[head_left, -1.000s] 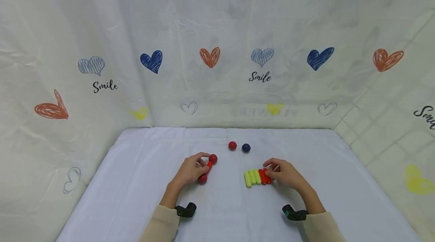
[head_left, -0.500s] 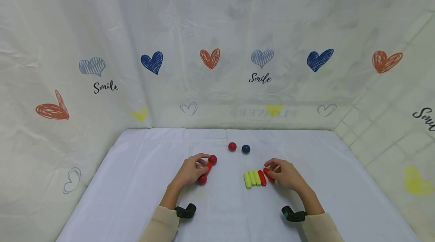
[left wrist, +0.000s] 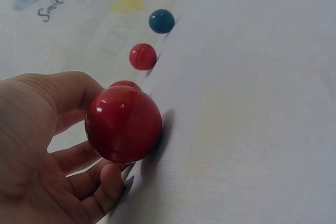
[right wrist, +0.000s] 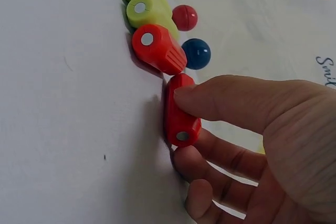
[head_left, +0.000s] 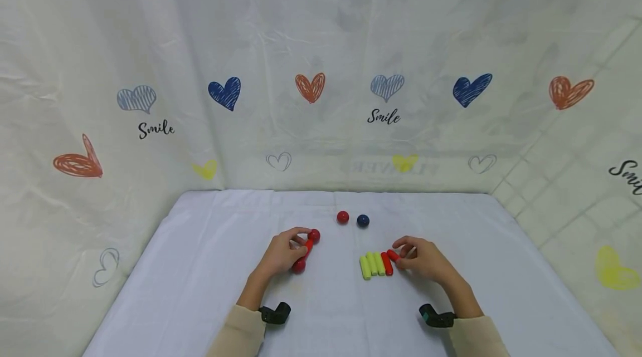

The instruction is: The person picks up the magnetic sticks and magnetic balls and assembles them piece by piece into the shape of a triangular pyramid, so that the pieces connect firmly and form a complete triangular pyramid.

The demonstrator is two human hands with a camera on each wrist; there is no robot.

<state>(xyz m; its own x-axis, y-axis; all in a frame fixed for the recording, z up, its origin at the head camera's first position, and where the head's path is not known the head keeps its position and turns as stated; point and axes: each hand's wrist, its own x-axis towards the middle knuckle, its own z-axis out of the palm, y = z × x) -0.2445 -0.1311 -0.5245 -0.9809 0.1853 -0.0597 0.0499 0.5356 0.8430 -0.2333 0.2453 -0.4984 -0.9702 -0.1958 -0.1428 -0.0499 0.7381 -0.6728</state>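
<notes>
My left hand [head_left: 281, 251] grips a red rod [head_left: 308, 248] with a red ball at each end. In the left wrist view, the near ball [left wrist: 124, 124] hides most of that rod. On the right, my right hand [head_left: 423, 259] pinches a short red magnetic rod [right wrist: 181, 114] with grey metal showing at its end. This rod lies slanted beside another red rod [right wrist: 157, 48], its far end close to that one. Several yellow-green rods [head_left: 372, 264] continue the row to the left.
Behind the row, a loose red ball [head_left: 343, 217] and a dark blue ball [head_left: 363, 221] sit on the white-covered table [head_left: 331, 312]. A heart-printed curtain [head_left: 346, 140] hangs at the table's back edge.
My right hand has drawn the end red rod away from the row and turned it to a slant. The left hand keeps its grip in about the same place.
</notes>
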